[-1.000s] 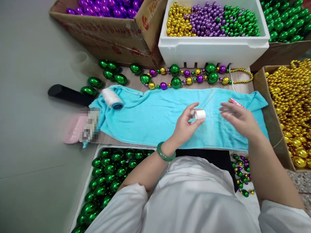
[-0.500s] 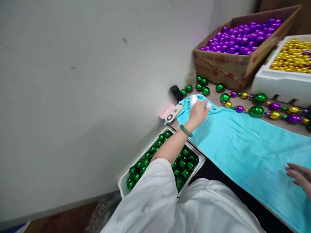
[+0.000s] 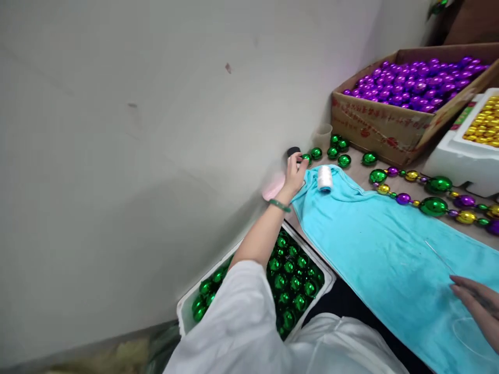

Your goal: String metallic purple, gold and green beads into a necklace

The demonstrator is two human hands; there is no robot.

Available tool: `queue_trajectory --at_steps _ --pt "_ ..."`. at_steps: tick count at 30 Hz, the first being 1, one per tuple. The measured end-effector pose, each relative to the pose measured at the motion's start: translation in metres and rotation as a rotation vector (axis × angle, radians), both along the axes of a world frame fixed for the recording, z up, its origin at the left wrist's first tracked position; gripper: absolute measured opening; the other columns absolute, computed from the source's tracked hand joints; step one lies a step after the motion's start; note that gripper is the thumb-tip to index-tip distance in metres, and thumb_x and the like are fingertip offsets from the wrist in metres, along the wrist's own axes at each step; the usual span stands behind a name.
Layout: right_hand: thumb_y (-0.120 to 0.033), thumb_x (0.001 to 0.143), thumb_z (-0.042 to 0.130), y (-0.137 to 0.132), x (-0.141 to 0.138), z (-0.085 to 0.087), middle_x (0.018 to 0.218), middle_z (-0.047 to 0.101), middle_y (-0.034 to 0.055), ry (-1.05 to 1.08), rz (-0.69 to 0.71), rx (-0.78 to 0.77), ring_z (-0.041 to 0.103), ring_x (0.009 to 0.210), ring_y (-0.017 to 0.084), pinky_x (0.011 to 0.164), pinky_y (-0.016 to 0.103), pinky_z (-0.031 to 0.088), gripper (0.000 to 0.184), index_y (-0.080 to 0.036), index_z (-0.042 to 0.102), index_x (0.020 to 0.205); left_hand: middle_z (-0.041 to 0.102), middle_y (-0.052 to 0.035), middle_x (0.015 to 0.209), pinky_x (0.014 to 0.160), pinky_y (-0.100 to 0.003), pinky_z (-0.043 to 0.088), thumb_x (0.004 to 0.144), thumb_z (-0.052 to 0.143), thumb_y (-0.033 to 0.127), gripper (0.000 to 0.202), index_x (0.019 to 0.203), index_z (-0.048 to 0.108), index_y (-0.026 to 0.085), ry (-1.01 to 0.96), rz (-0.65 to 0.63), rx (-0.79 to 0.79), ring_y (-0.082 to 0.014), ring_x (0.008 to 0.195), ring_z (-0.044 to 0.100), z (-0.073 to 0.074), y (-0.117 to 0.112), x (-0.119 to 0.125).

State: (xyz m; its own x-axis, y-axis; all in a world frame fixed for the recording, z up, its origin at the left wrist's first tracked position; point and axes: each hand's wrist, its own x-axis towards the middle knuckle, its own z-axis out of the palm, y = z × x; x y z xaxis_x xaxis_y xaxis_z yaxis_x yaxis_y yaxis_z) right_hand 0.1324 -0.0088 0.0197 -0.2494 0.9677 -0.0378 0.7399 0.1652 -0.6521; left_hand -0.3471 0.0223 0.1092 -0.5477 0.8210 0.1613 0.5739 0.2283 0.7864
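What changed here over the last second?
The left hand swung from the middle of the turquoise towel to its far end, past the white thread spool, and now reaches beside the pink object and the black cylinder. The small white roll it pinched no longer shows in its fingers. The right hand stayed on the towel; the spool and the green, purple and gold bead string lie as before.

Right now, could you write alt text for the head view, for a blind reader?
The person's left hand reaches toward a black object, beside a white thread spool on a turquoise towel. The right hand rests on the towel.
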Motion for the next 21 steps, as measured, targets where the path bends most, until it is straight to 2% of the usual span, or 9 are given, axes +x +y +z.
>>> queue_trajectory --at_steps 2,5,7,9,13,18,21 --pt "-0.058 0.078 0.059 -0.009 -0.034 0.030 0.091 0.076 0.0063 0.079 0.009 -0.010 0.072 0.070 0.031 0.053 0.043 0.059 0.036 -0.029 0.073 0.094 0.050 -0.0108 0.133 0.083 -0.028 0.049 0.094 0.023 0.063 0.061 0.144 0.030 0.029 -0.180 -0.143 0.101 -0.0194 0.115 0.055 0.009 -0.015 0.045" --pt "-0.046 0.084 0.061 -0.014 -0.081 0.070 0.111 0.070 0.0100 0.266 0.168 0.116 0.069 0.088 0.026 0.074 0.041 0.059 0.037 -0.024 0.067 0.113 0.050 -0.0092 0.133 0.078 -0.030 0.053 0.078 0.035 0.081 0.081 0.144 0.031 0.036 -0.666 -0.472 0.223 -0.0264 0.119 0.055 0.027 -0.047 0.117" --pt "-0.042 0.086 0.063 -0.014 -0.102 0.087 0.121 0.065 0.0105 0.357 0.290 0.186 0.064 0.103 0.025 0.079 0.039 0.058 0.043 -0.025 0.060 0.125 0.051 -0.0092 0.131 0.077 -0.032 0.054 0.068 0.047 0.084 0.088 0.142 0.035 0.038 -0.884 -0.614 0.204 -0.0301 0.121 0.053 0.039 -0.065 0.156" --pt "-0.038 0.086 0.064 -0.016 -0.109 0.096 0.120 0.065 0.0094 0.399 0.363 0.241 0.062 0.108 0.025 0.083 0.039 0.056 0.041 -0.026 0.060 0.125 0.052 -0.0097 0.131 0.078 -0.033 0.055 0.064 0.054 0.083 0.090 0.140 0.039 0.037 -1.013 -0.707 0.159 -0.0323 0.123 0.051 0.045 -0.075 0.185" --pt "-0.025 0.092 0.057 -0.026 -0.093 0.097 0.099 0.071 0.0051 0.319 0.401 0.452 0.064 0.092 0.020 0.086 0.038 0.052 0.023 -0.025 0.065 0.113 0.049 -0.0101 0.136 0.081 -0.035 0.055 0.065 0.054 0.082 0.089 0.141 0.039 0.037 -1.101 -0.760 0.100 -0.0336 0.126 0.049 0.043 -0.079 0.219" --pt "-0.025 0.089 0.060 -0.037 -0.054 0.081 0.099 0.071 0.0081 -0.155 0.433 0.842 0.061 0.085 0.022 0.072 0.036 0.049 0.032 -0.022 0.063 0.121 0.047 -0.0089 0.138 0.079 -0.038 0.055 0.067 0.045 0.086 0.088 0.141 0.039 0.038 -1.207 -0.862 0.060 -0.0345 0.125 0.049 0.036 -0.077 0.241" --pt "-0.023 0.086 0.066 -0.040 -0.037 0.069 0.099 0.071 0.0067 -0.297 0.398 1.064 0.060 0.085 0.021 0.068 0.034 0.045 0.036 -0.024 0.062 0.122 0.046 -0.0096 0.139 0.083 -0.040 0.054 0.069 0.040 0.087 0.089 0.142 0.038 0.036 -1.236 -0.912 -0.008 -0.0343 0.124 0.050 0.034 -0.076 0.253"
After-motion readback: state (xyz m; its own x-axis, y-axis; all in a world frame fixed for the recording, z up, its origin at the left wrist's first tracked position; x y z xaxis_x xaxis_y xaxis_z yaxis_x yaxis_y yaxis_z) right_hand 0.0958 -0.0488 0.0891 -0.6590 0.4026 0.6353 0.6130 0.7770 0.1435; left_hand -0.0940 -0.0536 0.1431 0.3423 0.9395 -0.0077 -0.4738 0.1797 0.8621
